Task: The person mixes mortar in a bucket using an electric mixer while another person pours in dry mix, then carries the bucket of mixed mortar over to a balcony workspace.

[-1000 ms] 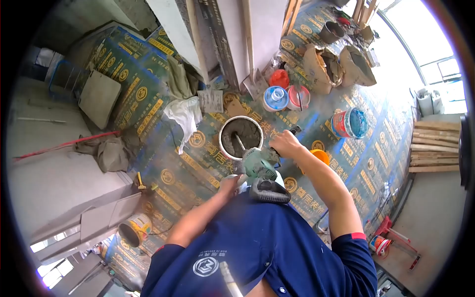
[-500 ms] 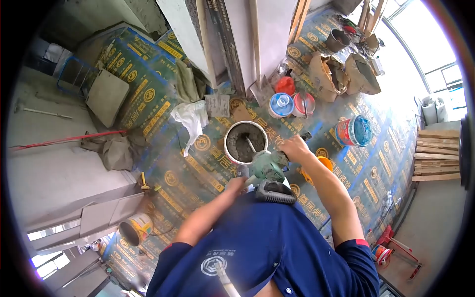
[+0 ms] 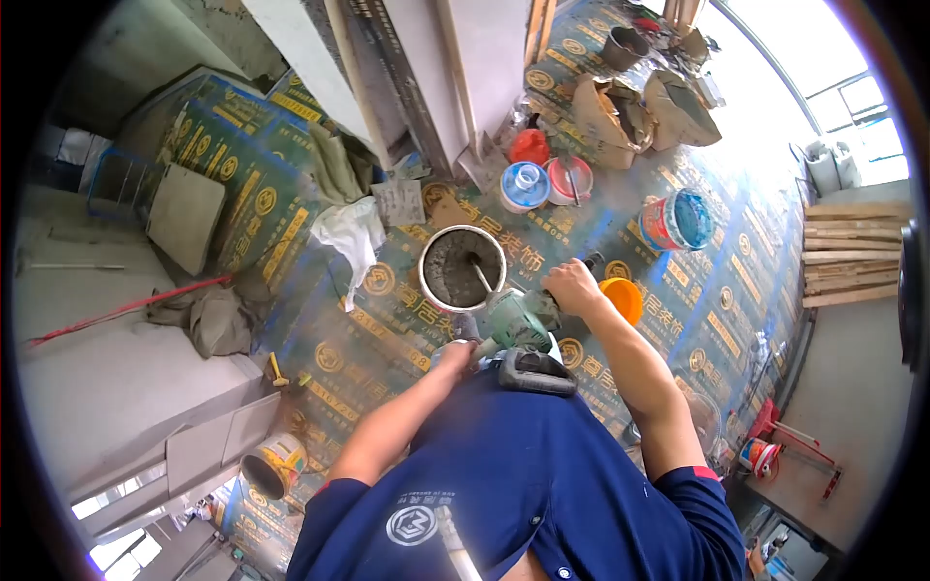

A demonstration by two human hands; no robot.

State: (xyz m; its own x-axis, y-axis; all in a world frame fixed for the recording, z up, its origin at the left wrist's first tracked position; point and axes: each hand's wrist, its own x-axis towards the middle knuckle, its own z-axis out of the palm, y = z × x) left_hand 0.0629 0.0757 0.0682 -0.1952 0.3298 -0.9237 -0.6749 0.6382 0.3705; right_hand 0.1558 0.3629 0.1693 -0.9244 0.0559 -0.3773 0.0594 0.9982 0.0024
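Note:
A green power mixer point(image 3: 518, 321) is held close in front of the dark blue shirt. My left hand point(image 3: 457, 356) is closed round the handle on its left side. My right hand point(image 3: 573, 287) grips the dark handle on its right. The mixer's rod point(image 3: 481, 278) slants down into grey mortar point(image 3: 453, 261) in a round, white-rimmed bucket point(image 3: 422, 267) on the floor. The rod's lower end is hidden in the mortar.
An orange bucket point(image 3: 623, 300) stands by my right forearm. Beyond are a blue-lidded bucket point(image 3: 524, 187), a pink one point(image 3: 570, 181) and a blue-stained bucket point(image 3: 678, 221). A white cloth point(image 3: 347, 239) lies left of the mortar. Paper bags point(image 3: 610, 121) stand further back.
The view shifted one way and then back. The rod has moved to the right side of the mortar, and the mixer sits slightly right in the view. Both hands keep their hold.

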